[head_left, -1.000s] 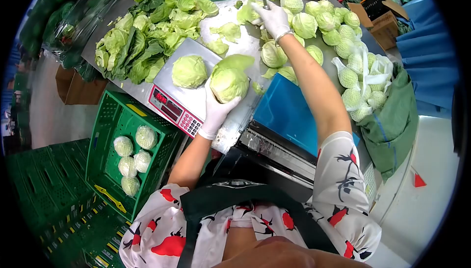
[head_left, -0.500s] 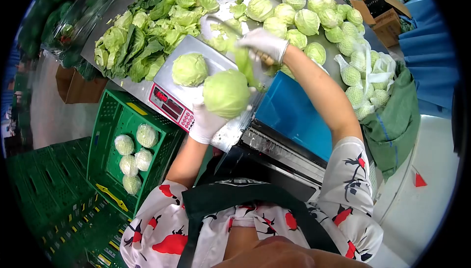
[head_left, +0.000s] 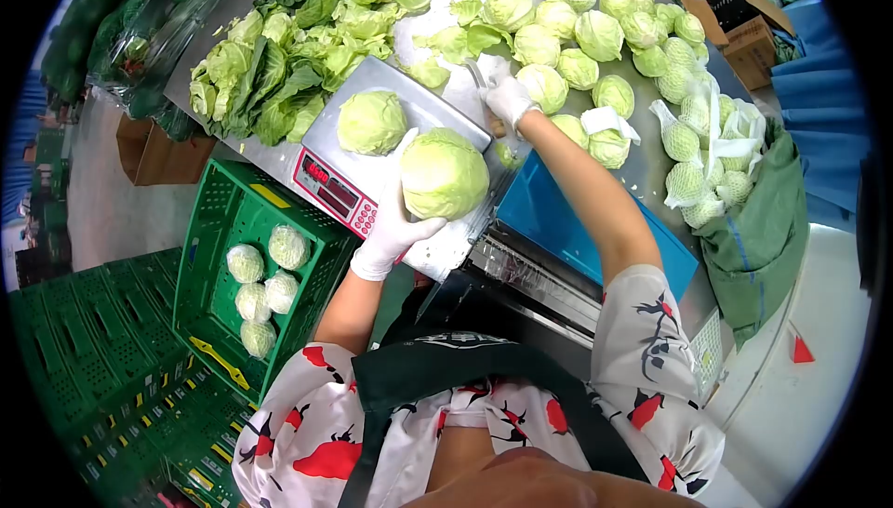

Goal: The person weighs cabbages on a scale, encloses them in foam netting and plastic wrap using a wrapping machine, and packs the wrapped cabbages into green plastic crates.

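From where I stand, the person's left hand [head_left: 393,226], in a white glove, has hold of a pale green cabbage [head_left: 446,173]. The hand is opened wide to fit the curve: the fingers lie along the cabbage's left side, and the thumb stretches out beneath it on the side nearest the body. So it is a broad grasp, not a clench, and the cabbage sits in it above the near side of a weighing scale [head_left: 439,113].

The right hand [head_left: 508,97], gloved too, is closed around the handle of what looks like a knife [head_left: 477,73]. The thin grey blade shows on the far side of the fist and a brownish end of the handle on the near side; the separate fingers are hard to make out. This hand is just past the scale's right edge, apart from the cabbage.

A smaller cabbage [head_left: 372,123] rests on the scale's plate, to the left of the held one. Beyond the scale, a heap of loose leaves [head_left: 298,57] spreads to the left, and more cabbage heads [head_left: 558,33] cluster to the right. Next to the right forearm lies a blue tray [head_left: 549,207].
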The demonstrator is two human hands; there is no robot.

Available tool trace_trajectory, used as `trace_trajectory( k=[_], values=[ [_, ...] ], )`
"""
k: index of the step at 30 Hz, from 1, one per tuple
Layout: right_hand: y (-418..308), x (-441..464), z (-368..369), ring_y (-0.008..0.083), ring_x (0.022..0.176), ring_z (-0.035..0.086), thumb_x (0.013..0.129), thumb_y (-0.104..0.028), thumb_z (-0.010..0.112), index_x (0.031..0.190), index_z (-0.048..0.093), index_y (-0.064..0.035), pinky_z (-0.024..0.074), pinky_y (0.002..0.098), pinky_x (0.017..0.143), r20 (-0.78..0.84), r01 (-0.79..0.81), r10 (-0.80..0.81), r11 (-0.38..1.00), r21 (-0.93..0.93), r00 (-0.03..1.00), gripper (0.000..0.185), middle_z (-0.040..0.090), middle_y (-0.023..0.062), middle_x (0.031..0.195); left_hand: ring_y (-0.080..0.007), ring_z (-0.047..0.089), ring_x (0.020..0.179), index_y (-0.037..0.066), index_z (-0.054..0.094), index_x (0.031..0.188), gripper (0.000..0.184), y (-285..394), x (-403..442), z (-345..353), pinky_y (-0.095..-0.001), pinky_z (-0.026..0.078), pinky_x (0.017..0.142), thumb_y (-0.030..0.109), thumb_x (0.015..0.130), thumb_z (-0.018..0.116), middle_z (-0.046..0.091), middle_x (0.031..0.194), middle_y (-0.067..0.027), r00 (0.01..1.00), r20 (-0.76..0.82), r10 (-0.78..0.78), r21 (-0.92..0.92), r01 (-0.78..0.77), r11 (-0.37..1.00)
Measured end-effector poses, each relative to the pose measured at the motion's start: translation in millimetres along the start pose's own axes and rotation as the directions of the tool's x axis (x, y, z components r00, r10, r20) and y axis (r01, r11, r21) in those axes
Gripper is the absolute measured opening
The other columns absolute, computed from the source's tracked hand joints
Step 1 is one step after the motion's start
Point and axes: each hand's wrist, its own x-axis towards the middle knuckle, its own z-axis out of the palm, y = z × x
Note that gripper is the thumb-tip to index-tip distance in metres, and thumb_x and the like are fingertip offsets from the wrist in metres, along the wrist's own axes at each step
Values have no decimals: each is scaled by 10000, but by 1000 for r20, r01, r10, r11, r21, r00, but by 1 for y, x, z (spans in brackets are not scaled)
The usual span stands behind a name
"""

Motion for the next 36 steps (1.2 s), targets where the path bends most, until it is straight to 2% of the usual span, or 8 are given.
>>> trace_trajectory(
  k=[3,5,10,12,14,18,29,36],
  values=[
    [-38,-67,-30,193,1056,635,946,-365,606,1332,563,-4,493,328,930,6,138,-177,785,604,984,530,678,122,1157,-269,449,1328,12,115,1559,1148,3,-1,3,-404,351,1124,193,678,828,422,1433,-184,999,-27,43,87,-40,995],
    [-65,-120,-55,183,1125,600,960,-342,600,1393,487,6,463,319,999,333,-169,-196,569,805,922,566,641,107,1221,-277,451,1338,20,122,1561,1177,5,1,9,-403,355,1127,238,660,848,407,1457,-185,999,-46,24,154,-16,988],
    [-56,-182,-35,167,1159,588,965,-315,610,1357,495,16,463,307,1004,294,-201,-441,247,948,848,526,611,104,1273,-312,443,1349,21,272,1529,1148,27,14,4,-421,333,1144,274,594,889,410,1479,-190,970,198,141,770,-243,590],
    [-46,-194,-38,170,1162,591,982,-312,575,1387,454,30,459,319,1024,249,-212,-400,137,968,882,543,601,101,1286,-319,363,1406,16,327,1504,1137,26,24,-18,-438,296,1162,347,576,894,369,1518,-193,984,23,174,577,-155,802],
    [-36,-206,-45,171,1180,581,987,-323,564,1397,440,31,451,322,1034,186,-152,-371,119,981,910,555,585,103,1308,-350,323,1426,8,278,1517,1182,33,44,-50,-446,295,1163,411,594,896,287,1555,-225,908,22,417,957,-140,256],
    [-25,-235,-62,168,1218,552,994,-328,544,1424,409,19,430,325,1050,105,-92,-327,55,994,939,569,551,108,1350,-398,439,1324,20,315,1492,1163,-22,72,-109,-450,380,1097,423,578,911,416,1446,-259,981,-75,181,905,-9,425],
    [45,-333,-96,172,1231,527,953,-261,606,1443,398,16,413,321,1048,-37,32,40,131,991,998,601,542,99,1339,-260,606,1145,33,440,1392,806,-10,45,20,-384,501,1001,186,721,859,579,1272,-181,999,46,-19,324,3,946],
    [90,-392,-116,174,1234,500,922,-218,660,1412,433,28,383,303,1061,-466,311,208,510,802,860,595,526,117,1348,-342,514,1257,49,443,1388,921,-22,14,191,-411,425,1069,240,613,901,498,1348,-182,868,486,101,593,-413,691]
  ],
)
